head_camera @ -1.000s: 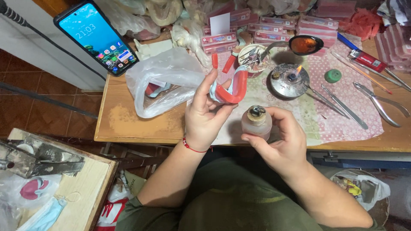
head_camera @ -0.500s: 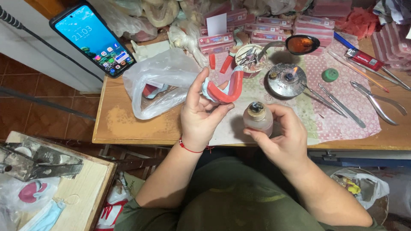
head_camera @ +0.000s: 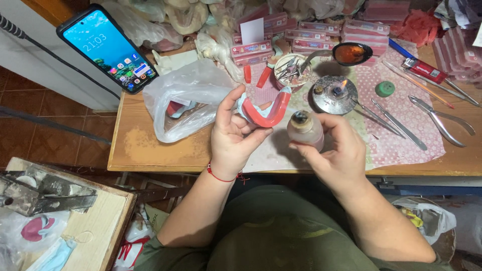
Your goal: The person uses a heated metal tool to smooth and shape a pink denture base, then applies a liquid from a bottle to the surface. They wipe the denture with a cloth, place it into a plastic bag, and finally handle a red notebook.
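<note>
Red wax horseshoe [head_camera: 266, 113] sat clamped in the fingers of our left hand [head_camera: 233, 138], tilted up for a clear look, above the wooden surface [head_camera: 145, 150]; our right hand [head_camera: 336, 150] gripped a small open bottle [head_camera: 305, 129] upright beside it, near the lit burner [head_camera: 334, 94].

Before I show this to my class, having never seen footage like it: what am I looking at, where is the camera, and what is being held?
The camera sits on a person's head and looks down at their own two bare hands over a wooden workbench. The left hand has a grip on a red horseshoe-shaped wax piece. The right hand holds a small open bottle. On the bench lie a small lit burner, metal pliers, a clear plastic bag and stacked pink boxes. A phone stands mounted at upper left.
</note>
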